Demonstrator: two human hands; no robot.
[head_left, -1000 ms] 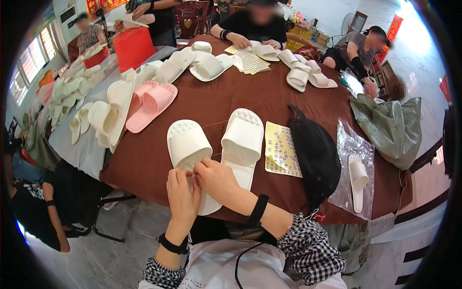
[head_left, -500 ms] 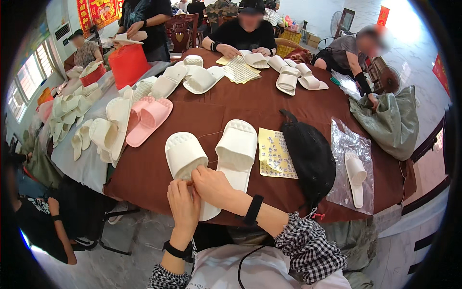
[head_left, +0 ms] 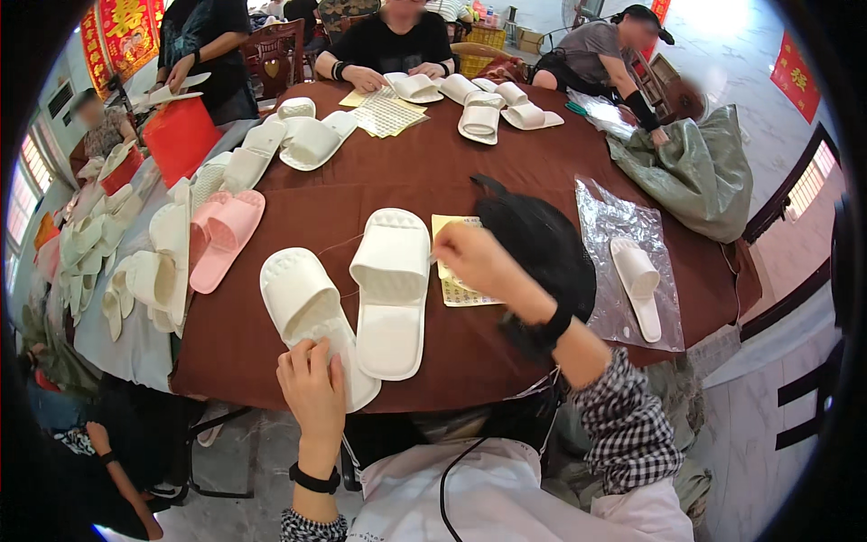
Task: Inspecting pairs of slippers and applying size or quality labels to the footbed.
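Observation:
Two white slippers lie side by side at the table's front, toes pointing away: a left slipper [head_left: 305, 294], slightly tilted, and a right slipper [head_left: 392, 303]. My left hand [head_left: 312, 384] grips the left slipper just behind its strap, fingers bent and thumb at the side. Over a yellow sheet of small stickers [head_left: 465, 291] hovers my right hand [head_left: 479, 264], slightly blurred. Its fingertips are pinched together beside the right slipper; whatever they hold is too small to make out. A black cloth bag [head_left: 540, 239] lies against the sheet, partly behind my right wrist.
One white slipper [head_left: 635, 275] rests on a clear plastic bag [head_left: 591, 212] at right. Pink slippers [head_left: 230, 237] and piled white slippers [head_left: 163, 271] lie left. Co-workers sit around the brown-covered table [head_left: 361, 194]; one handles a grey-green sack [head_left: 695, 172]. A red bucket [head_left: 181, 135] stands far left.
My right hand has left the left slipper and moved right to the sticker sheet. My left hand stays on the left slipper. The whole view has shifted, with the table appearing further left.

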